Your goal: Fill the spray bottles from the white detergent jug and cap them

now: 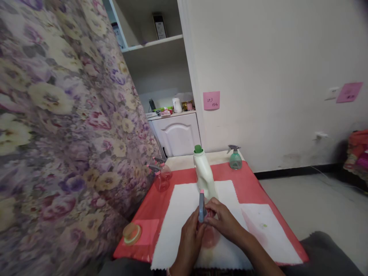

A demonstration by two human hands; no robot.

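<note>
Tabletop (253, 184): red cover, carries all items below. White cloth (178, 207): laid over ctr. White jug (206, 172): on cloth, green top (197, 148) at neck, just beyond hands. Left hand (188, 232) & right hand (225, 222): both closed at upper part of pink spray btl (212, 239), one each side; right fingertips pinch near neck, left fingertips partly hidden. Btl is over cloth near front edge; base contact w/ cloth: cannot tell. Grey trigger head (201, 209): at btl top, pink nozzle (201, 191) pointing twd jug. Seating of head on neck: hidden.

CAUTION (judgement): head turned off-axis may cross-thread & leak. Over-squeezing thin-looking body may force out any liq. Elbow or knuckle contact may tip jug; dragged cloth, same.
</note>
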